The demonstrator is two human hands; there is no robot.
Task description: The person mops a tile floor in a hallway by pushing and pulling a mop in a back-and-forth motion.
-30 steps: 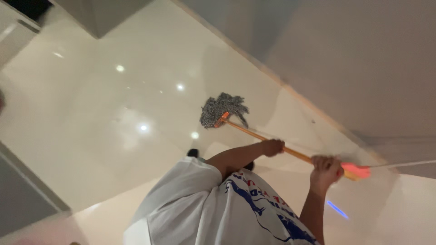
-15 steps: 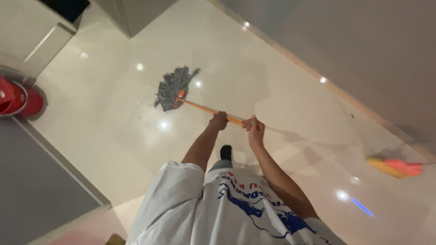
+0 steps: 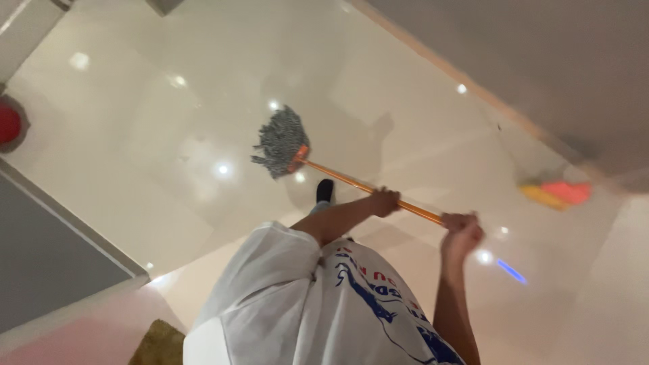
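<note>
Down on the glossy white floor (image 3: 169, 122), your mop head (image 3: 280, 142) lay flat, a grey tangle of strings just ahead of your dark shoe (image 3: 325, 190). Compared with half a second before, it had slid from up near the far corner back toward you and to the right, and your hands had drawn apart along the orange handle (image 3: 358, 185). Your left hand (image 3: 384, 201) was closed around the shaft at its middle; your right hand (image 3: 461, 233) was fisted near the top end, raised beside your white printed shirt (image 3: 324, 304). That spread looked like the pull half of a stroke, so the strip of floor beyond the mop had likely been covered already.

You had open tile on the far side and to the left of the mop head, well apart from anything. A grey wall (image 3: 541, 61) ran along your right, its skirting edge near the handle's upper end. An orange-and-yellow object (image 3: 556, 195), blurred, lay on the floor against that wall. A red bucket (image 3: 8, 124) sat at the left edge, and a dark mat (image 3: 47, 250) with a pale border closed off the near left
</note>
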